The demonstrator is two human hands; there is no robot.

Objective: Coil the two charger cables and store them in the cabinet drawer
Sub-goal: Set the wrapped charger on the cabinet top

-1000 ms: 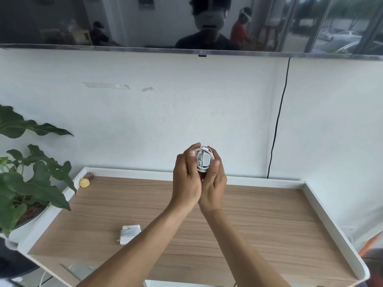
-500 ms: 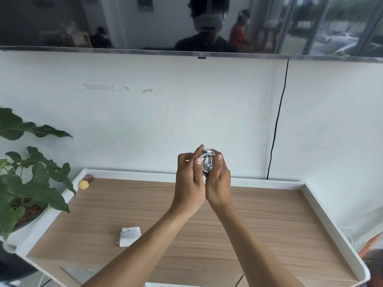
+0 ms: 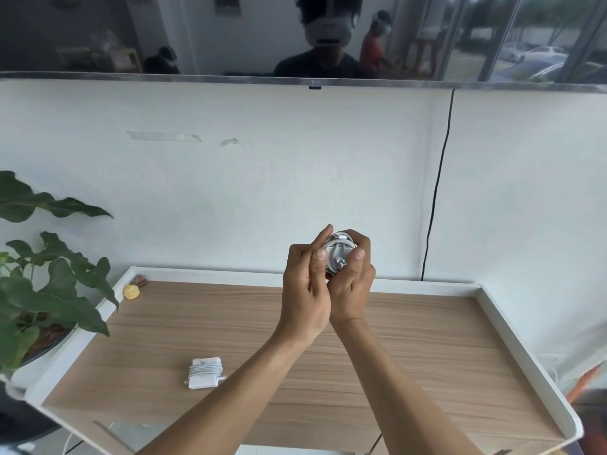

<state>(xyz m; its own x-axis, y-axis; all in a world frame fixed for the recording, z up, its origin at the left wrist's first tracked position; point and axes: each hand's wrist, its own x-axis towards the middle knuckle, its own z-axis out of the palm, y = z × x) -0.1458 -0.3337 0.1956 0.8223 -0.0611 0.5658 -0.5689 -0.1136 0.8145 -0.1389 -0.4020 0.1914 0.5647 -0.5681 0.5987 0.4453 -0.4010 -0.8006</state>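
Near edge of wood-topped counter [image 3: 410,339]: one white charger [image 3: 205,372], cable wound round its brick, lies loose. Farther off, raised over the back rim, left hand [image 3: 305,284] and right hand [image 3: 353,284] both clasp the second white cable coil [image 3: 338,254]. Risk: untucked plug end slips free and the loops spring open.

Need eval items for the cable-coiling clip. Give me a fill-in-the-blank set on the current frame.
1. The left hand and the right hand together hold a coiled ___ cable.
2. The other coiled charger lies on the cabinet top, ___ of the left forearm.
3. A small ___ object sits in the back-left corner.
4. A ___ cord runs down the wall.

Missing words: white; left; yellow; black.
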